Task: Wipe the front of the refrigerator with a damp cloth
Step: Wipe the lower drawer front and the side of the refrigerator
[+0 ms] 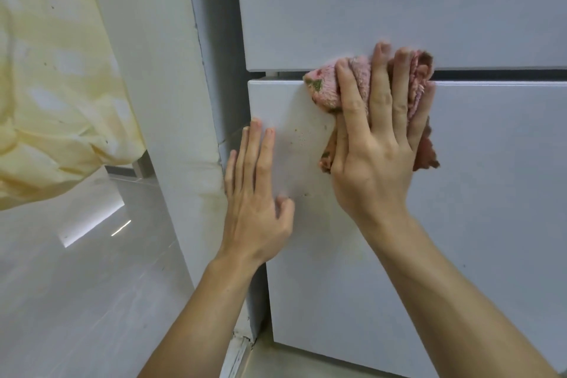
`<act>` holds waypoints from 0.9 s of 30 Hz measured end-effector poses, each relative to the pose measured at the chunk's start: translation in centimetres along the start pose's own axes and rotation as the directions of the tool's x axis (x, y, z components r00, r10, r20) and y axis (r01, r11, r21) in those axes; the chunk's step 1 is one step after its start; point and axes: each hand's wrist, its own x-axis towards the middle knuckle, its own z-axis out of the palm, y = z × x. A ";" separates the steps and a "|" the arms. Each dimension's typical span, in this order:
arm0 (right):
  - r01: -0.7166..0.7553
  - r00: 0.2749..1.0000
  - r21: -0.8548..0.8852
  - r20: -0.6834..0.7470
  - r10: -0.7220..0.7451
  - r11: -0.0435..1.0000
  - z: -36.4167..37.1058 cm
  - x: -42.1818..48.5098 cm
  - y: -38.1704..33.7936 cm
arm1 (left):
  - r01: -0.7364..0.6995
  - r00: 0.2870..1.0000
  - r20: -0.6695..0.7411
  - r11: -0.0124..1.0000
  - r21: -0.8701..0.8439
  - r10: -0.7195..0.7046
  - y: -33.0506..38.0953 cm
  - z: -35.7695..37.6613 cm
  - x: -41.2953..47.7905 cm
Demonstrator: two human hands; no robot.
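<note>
Right hand (372, 144): fingers spread, pressing pink cloth (352, 83) flat on lower refrigerator door (491, 193), mid-wipe. Left hand (256, 193): fingers together, bracing. Next: brown specks (302, 135) beside cloth.

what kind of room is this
Probably a home kitchen: a white refrigerator with stacked door panels beside a wall, a glossy tiled floor, and the right hand pressing a pink cloth to the lower door.

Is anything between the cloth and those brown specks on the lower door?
Nothing visible. The cloth, pressed flat under the right hand, sits just right of the specks. The left hand rests flat on the lower door, left of and below them.
</note>
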 end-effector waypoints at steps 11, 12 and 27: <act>0.371 0.731 0.079 0.590 -0.344 0.925 -2.7 -17.3 2.4 | 0.052 0.997 -0.059 0.997 -0.061 -0.056 0.3 0.4 -0.5; 0.375 0.725 0.089 0.593 -0.351 0.923 -2.9 -16.8 2.4 | 0.052 0.997 -0.051 0.997 -0.056 -0.055 0.3 0.1 -0.6; 0.150 0.986 0.104 0.059 -0.157 0.983 2.1 -1.9 -3.0 | 0.185 0.982 -0.061 0.976 0.115 -0.179 -3.2 -1.4 -0.4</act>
